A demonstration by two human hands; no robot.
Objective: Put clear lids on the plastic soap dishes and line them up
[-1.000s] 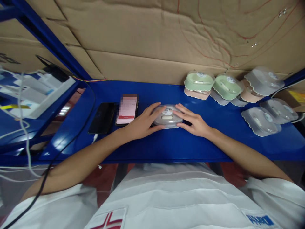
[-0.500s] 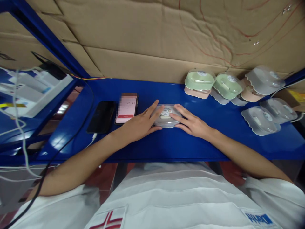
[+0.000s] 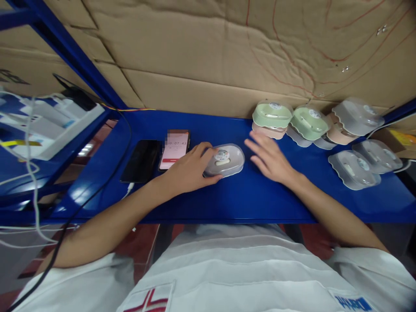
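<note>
A grey oval soap box [image 3: 229,167] with a clear lid and a round sticker lies on the blue table in front of me. My left hand [image 3: 195,167] grips its left end, thumb along the near side and fingers over the far side. Off to the box's right, my right hand [image 3: 271,158] is raised with fingers apart and holds nothing. Its fingertips are slightly blurred, close to the stacked green soap box [image 3: 272,116] at the back.
Further right stand another green soap box [image 3: 310,123] and several pink and grey ones, with a grey one [image 3: 354,169] nearer me. Left of my hand lie a black phone [image 3: 140,161] on a cable and a phone showing a timer [image 3: 175,149]. A cardboard sheet [image 3: 182,56] backs the table.
My right hand has let go of the soap box and moved to the right. The box now sits slightly turned, still in my left hand.
</note>
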